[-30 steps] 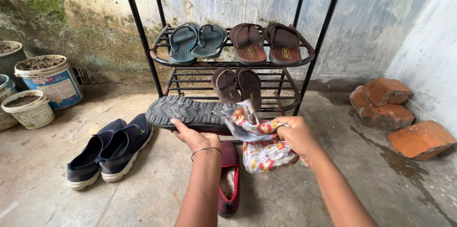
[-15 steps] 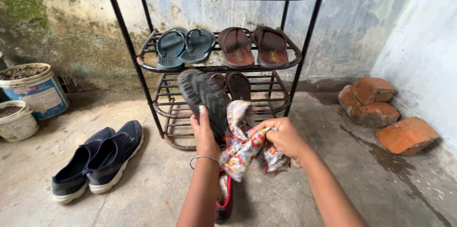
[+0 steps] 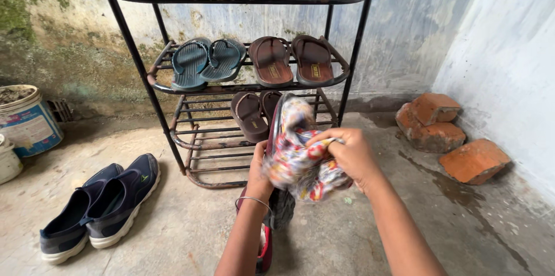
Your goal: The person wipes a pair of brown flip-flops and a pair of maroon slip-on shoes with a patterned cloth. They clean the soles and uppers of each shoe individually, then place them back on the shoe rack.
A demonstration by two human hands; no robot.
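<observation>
The left hand (image 3: pixel 258 176) grips a dark shoe (image 3: pixel 281 206) upright before the rack's (image 3: pixel 173 137) front edge, so the right hand (image 3: pixel 347 154), closed on a patterned cloth (image 3: pixel 295 160) (bunched tight), can press against it.

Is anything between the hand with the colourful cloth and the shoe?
Only the cloth itself: the right hand presses it over the shoe that the left hand holds up. Nothing else visible lies between them.
</observation>
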